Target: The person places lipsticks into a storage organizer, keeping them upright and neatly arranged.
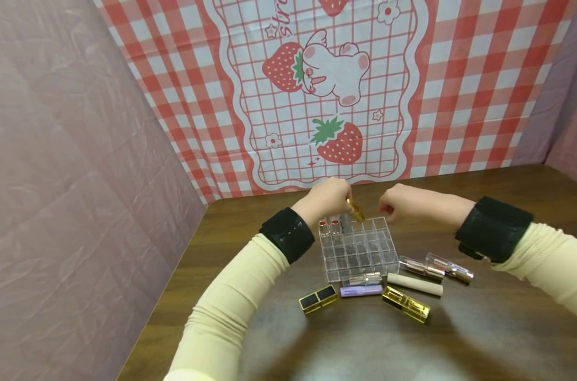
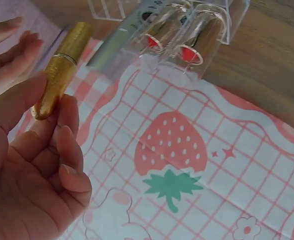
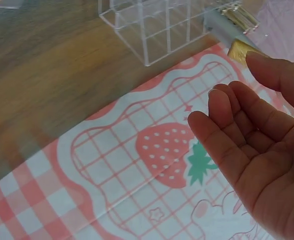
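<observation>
A gold tube [image 1: 357, 210] is pinched between the thumb and fingers of my left hand [image 1: 330, 198], above the back edge of a clear divided organizer [image 1: 360, 253]. In the left wrist view the tube [image 2: 62, 70] tilts over the left hand [image 2: 37, 165]. My right hand [image 1: 405, 202] is beside the organizer's back right corner, holding nothing; the right wrist view has its fingers loosely bent [image 3: 257, 135]. Two clear-cased lipsticks with red tips [image 1: 335, 227] and a grey tube [image 1: 346, 224] stand in the back left slots.
In front of the organizer lie a black and gold case [image 1: 318, 299], a purple tube [image 1: 361, 290], a gold case [image 1: 406, 304], a cream tube [image 1: 415, 284] and clear-capped tubes [image 1: 449, 268]. A strawberry-patterned cloth [image 1: 336, 132] hangs behind the wooden table [image 1: 241, 238].
</observation>
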`<action>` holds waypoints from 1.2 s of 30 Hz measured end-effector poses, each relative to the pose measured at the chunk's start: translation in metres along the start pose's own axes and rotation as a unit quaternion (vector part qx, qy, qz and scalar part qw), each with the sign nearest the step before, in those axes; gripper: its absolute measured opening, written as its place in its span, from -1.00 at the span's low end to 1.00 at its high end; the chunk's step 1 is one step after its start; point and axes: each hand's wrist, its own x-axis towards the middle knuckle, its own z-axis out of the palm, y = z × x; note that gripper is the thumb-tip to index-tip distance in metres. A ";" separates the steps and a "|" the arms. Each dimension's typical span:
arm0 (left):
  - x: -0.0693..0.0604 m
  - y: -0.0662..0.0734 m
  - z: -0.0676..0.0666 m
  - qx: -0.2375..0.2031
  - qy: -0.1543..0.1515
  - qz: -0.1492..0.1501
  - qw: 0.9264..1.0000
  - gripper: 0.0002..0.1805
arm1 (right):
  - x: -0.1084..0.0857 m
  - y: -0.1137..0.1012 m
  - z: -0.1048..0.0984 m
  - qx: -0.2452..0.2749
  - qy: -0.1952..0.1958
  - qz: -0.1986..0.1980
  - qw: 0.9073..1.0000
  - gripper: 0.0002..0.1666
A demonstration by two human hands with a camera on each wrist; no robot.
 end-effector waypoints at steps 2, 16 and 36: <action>0.004 0.001 0.004 0.021 -0.006 0.000 1.000 -0.85 | -0.003 0.002 0.002 0.004 0.003 0.001 1.000 -0.91; 0.012 0.017 0.018 0.175 -0.033 0.026 0.984 -0.77 | -0.014 0.004 0.013 0.023 0.008 0.016 1.000 -0.87; 0.013 0.005 0.032 0.153 -0.036 0.003 0.988 -0.90 | -0.039 0.029 0.030 0.028 0.002 0.042 0.999 -0.95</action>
